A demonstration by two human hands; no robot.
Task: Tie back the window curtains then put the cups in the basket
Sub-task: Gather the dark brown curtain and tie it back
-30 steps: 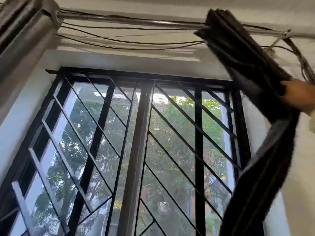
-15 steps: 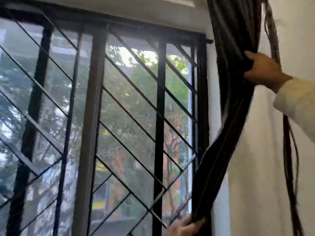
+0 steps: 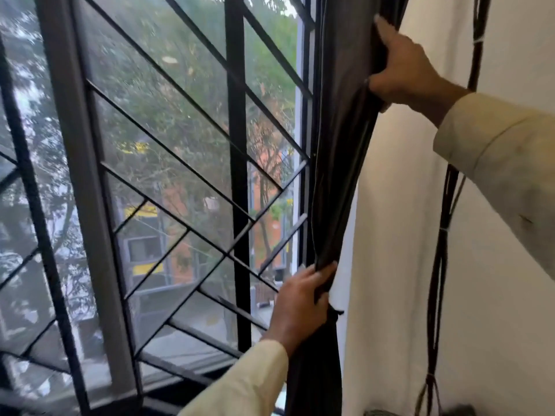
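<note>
A dark grey curtain [image 3: 339, 151] hangs bunched along the right edge of the window, against the white wall. My right hand [image 3: 402, 67] grips the bunched folds high up, fingers wrapped round the fabric. Lower down, my left hand [image 3: 303, 301] holds the gathered curtain at about sill height, fingers curled round its edge. Between the two hands the cloth bows toward the window. No cups or basket are in view.
A black metal window grille [image 3: 237, 163] with diagonal bars fills the left and middle, trees and buildings behind it. Dark cables [image 3: 444, 235] hang down the white wall [image 3: 399, 265] to the right of the curtain.
The view has dropped from the curtain rail to the lower window. My left hand has come up into view and taken hold of the lower curtain; my right hand keeps its grip higher up.
</note>
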